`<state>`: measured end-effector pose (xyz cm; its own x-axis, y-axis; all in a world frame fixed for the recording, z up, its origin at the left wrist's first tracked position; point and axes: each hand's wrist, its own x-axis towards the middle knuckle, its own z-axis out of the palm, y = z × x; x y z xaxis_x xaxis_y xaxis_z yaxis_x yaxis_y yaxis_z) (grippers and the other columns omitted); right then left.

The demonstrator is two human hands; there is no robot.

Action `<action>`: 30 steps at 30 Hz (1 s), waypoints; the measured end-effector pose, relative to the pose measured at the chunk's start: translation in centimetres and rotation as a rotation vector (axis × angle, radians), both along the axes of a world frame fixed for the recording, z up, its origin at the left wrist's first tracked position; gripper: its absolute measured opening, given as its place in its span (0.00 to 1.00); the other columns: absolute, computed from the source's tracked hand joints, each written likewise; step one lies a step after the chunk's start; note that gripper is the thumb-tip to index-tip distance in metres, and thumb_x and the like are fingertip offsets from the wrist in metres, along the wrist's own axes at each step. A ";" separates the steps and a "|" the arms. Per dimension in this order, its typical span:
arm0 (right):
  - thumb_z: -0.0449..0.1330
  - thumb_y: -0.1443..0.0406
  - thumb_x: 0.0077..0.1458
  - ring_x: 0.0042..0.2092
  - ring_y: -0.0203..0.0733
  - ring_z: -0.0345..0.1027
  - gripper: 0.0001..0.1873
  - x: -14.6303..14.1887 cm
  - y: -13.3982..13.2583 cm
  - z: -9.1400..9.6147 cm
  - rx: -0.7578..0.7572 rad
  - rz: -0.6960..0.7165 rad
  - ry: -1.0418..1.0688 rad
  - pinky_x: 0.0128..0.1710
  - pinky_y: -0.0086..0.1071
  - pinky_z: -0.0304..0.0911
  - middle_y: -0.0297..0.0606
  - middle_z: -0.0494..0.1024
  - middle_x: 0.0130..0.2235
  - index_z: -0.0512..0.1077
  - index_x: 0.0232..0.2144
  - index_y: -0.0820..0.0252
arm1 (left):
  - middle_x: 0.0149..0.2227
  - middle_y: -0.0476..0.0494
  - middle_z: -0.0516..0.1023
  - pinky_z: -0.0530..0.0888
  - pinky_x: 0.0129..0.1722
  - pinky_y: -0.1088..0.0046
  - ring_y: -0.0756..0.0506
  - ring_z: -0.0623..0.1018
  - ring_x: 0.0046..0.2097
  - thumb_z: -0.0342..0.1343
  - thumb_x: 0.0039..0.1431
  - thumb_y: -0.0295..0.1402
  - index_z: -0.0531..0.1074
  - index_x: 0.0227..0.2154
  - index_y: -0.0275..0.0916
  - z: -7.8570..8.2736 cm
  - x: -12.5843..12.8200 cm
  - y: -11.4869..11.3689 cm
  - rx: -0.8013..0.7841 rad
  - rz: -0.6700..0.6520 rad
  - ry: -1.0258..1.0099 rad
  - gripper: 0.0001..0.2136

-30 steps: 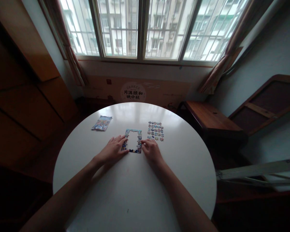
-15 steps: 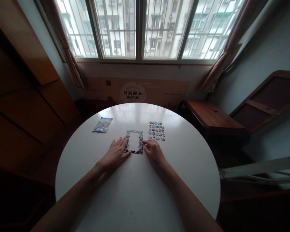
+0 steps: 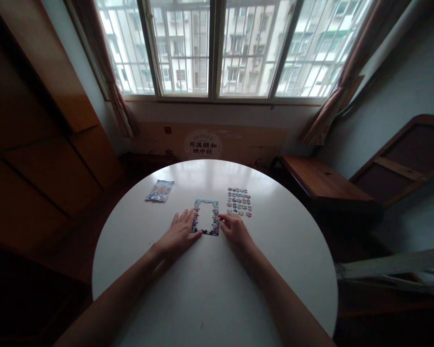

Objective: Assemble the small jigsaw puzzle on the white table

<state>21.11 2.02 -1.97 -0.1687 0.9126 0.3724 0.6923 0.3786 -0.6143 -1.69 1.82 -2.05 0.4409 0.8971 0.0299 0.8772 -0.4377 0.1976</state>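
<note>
On the round, glossy white table [image 3: 210, 289] lies one rectangular cardboard jigsaw border [image 3: 215, 219], its middle hollow. The left hand [image 3: 179, 236] rests flat, fingers spread wide, touching its left edge. The right hand [image 3: 233, 228] curls narrow at its right edge; whether it pinches anything cannot be told. Loose knobbed pieces [image 3: 239, 201] sit beside it in rows, too small to count, and one printed picture card [image 3: 159, 190] lies apart.

Bare left grip [image 3: 179, 236], bare right grip [image 3: 235, 230], both forearms [image 3: 130, 284] uncovered along visible length

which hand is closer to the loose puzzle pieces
Right. The right hand sits just below the loose pieces, beside the puzzle frame; the left hand rests at the frame's other side.
</note>
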 end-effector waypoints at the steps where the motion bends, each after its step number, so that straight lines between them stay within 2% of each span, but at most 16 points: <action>1: 0.55 0.69 0.52 0.40 0.42 0.67 0.13 0.0 0.0 0.0 0.001 -0.001 -0.003 0.43 0.35 0.60 0.40 0.77 0.36 0.75 0.39 0.59 | 0.65 0.32 0.46 0.44 0.62 0.52 0.37 0.43 0.66 0.38 0.60 0.52 0.42 0.64 0.32 0.1 0.0 0.0 -0.005 -0.003 0.002 0.36; 16: 0.54 0.69 0.52 0.37 0.40 0.66 0.16 0.4 0.0 0.1 0.011 0.026 -0.016 0.41 0.34 0.60 0.39 0.75 0.34 0.73 0.43 0.60 | 0.66 0.29 0.41 0.42 0.61 0.51 0.36 0.41 0.66 0.38 0.59 0.52 0.42 0.63 0.28 1.4 0.7 -0.2 -0.098 -0.005 0.028 0.38; 24: 0.54 0.70 0.52 0.37 0.40 0.65 0.16 0.5 -0.1 0.2 0.005 0.006 0.024 0.40 0.33 0.62 0.40 0.75 0.34 0.74 0.43 0.62 | 0.64 0.31 0.49 0.48 0.61 0.53 0.36 0.48 0.65 0.41 0.57 0.54 0.47 0.62 0.33 1.3 0.3 0.1 -0.002 0.010 0.000 0.37; 30: 0.55 0.70 0.52 0.35 0.39 0.65 0.16 0.6 0.1 0.0 0.025 0.023 0.018 0.39 0.33 0.61 0.40 0.75 0.33 0.74 0.43 0.62 | 0.65 0.31 0.48 0.48 0.61 0.55 0.36 0.48 0.65 0.40 0.57 0.54 0.47 0.62 0.32 1.4 0.4 0.0 -0.012 0.016 0.047 0.37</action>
<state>21.72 2.16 -1.94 -0.1827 0.8989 0.3982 0.6724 0.4098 -0.6164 -1.28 1.87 -0.63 0.4268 0.9044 -0.0014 0.8927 -0.4210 0.1608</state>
